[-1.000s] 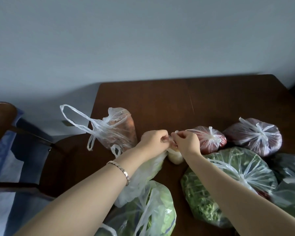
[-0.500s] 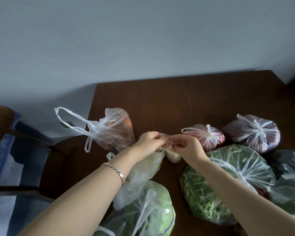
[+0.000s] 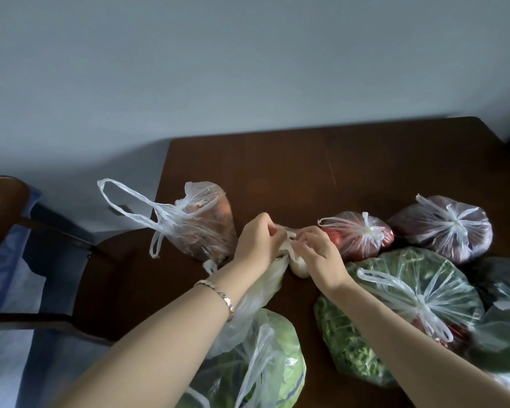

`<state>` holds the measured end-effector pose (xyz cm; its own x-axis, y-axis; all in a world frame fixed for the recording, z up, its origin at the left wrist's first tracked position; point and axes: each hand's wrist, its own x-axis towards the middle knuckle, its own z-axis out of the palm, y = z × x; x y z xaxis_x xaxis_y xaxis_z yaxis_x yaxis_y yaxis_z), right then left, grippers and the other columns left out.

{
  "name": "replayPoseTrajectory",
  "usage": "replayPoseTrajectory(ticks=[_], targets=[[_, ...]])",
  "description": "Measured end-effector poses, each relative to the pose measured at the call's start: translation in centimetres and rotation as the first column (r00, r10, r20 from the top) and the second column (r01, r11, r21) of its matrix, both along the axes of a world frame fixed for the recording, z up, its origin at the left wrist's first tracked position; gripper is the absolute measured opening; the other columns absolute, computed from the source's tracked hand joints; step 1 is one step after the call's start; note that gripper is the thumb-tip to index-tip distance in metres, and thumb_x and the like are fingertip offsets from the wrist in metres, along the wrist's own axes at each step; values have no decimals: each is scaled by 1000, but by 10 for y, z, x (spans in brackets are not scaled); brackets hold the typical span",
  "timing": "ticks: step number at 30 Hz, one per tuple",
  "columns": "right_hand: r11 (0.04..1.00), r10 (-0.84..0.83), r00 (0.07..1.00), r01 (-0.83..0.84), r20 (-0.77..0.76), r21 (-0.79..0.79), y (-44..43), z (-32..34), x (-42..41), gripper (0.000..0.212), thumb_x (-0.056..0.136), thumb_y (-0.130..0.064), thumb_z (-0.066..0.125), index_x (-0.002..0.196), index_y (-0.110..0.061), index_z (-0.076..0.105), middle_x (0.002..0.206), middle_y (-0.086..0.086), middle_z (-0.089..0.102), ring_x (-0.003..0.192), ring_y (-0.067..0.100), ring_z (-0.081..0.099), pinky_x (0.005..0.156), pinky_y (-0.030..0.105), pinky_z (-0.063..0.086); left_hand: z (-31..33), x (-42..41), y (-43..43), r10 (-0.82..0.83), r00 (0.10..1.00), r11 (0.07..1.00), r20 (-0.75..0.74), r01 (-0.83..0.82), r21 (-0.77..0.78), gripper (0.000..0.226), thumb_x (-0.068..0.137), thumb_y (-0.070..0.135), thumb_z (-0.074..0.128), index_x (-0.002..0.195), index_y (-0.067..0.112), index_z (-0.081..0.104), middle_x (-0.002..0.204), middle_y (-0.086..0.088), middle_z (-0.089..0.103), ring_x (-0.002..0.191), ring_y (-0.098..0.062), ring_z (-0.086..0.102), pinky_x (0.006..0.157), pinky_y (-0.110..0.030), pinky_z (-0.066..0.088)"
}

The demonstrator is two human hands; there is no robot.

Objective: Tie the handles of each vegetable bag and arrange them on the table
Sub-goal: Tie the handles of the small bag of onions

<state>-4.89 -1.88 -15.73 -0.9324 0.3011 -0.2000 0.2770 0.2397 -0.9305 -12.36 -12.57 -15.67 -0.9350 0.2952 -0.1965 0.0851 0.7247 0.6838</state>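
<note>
Pinching the thin white handles [image 3: 289, 235] of a small clear bag [image 3: 298, 267], the left hand [image 3: 258, 242] and right hand [image 3: 321, 256] meet almost knuckle to knuckle above the dark wooden table [image 3: 306, 172]. Both have their fingers curled round the twisted plastic, which spans the narrow gap between them. The bag's pale, rounded contents sit just under the right hand, on the tabletop. Loose plastic trails back beneath the left wrist, which wears a bracelet [image 3: 218, 293].

Just left of the left hand lies an untied bag of orange vegetables [image 3: 203, 231], its long handle loop reaching out past the table's left edge. Just beyond the right hand sits a knotted red bag [image 3: 357, 238], and further right a knotted purple bag [image 3: 451, 231]. Beside the right forearm, on its right, lies a large knotted bag of greens [image 3: 409, 293], with a dark bag [image 3: 501, 281] beyond it at the frame edge. Below the left forearm is an open bag of leafy green [image 3: 277, 366].

Ahead of both hands a broad stretch of brown tabletop runs to the far edge at the grey wall [image 3: 248, 69]. Off the left edge stands a wooden chair [image 3: 3, 201].
</note>
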Motion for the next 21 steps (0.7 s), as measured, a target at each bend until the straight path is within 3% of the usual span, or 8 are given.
replayPoseTrajectory(ticks=[3, 6, 9, 12, 16, 18, 21], targets=[[986, -98, 994, 105, -55, 129, 2, -9, -1, 36, 87, -12, 56, 52, -17, 49, 81, -13, 49, 94, 17, 44, 74, 18, 31, -10, -14, 2, 154, 987, 988, -52, -155, -17, 17, 89, 19, 52, 77, 11, 43, 74, 0, 50, 68, -18, 47, 57, -27, 33], [914, 12, 1000, -5, -14, 406, 11, -32, 14, 41, 85, -13, 58, 48, -14, 41, 73, -4, 45, 84, 21, 44, 73, 22, 33, -22, -35, -11, 317, 948, 941, 5, -314, -127, 11, 90, 19, 52, 86, 9, 50, 90, -7, 57, 81, -23, 54, 67, -30, 38], [827, 66, 989, -130, 135, 548, 16, -54, 29, 33, 87, -21, 55, 56, -10, 53, 74, -2, 46, 82, 18, 44, 72, 31, 42, -36, -46, -19, 269, 963, 929, 11, -256, -266, 17, 90, 21, 52, 96, 5, 56, 104, -14, 63, 96, -31, 60, 72, -33, 42], [832, -18, 971, -118, 239, 542, 13, -54, 28, 40, 89, -28, 49, 52, -17, 40, 70, -5, 43, 80, 14, 43, 57, 27, 34, -42, -49, -17, 294, 955, 922, 45, -270, -279, 20, 91, 21, 52, 102, 4, 56, 109, -15, 64, 102, -32, 60, 73, -32, 40], [932, -144, 924, 7, 354, 361, 16, -46, 17, 43, 86, -25, 52, 50, -12, 32, 59, -3, 36, 55, 14, 35, 49, 27, 25, -33, -46, -8, 412, 910, 909, 58, -405, -99, 19, 93, 17, 47, 97, 2, 58, 98, -11, 63, 97, -28, 60, 73, -29, 41], [982, -187, 925, 172, 330, 72, 18, -38, 10, 33, 86, -20, 55, 58, -5, 48, 60, 1, 44, 57, 14, 39, 57, 29, 33, -29, -40, -4, 364, 916, 906, 167, -390, 164, 18, 94, 17, 45, 81, 11, 56, 88, -8, 66, 86, -23, 63, 80, -34, 50], [878, -215, 956, 279, 200, -388, 15, -20, -1, 21, 88, -13, 52, 76, -8, 68, 78, 3, 65, 77, 13, 58, 77, 30, 45, -17, -29, -8, 125, 927, 885, 355, -266, 382, 24, 95, 22, 45, 75, 19, 56, 83, -2, 72, 75, -13, 68, 80, -31, 55]])
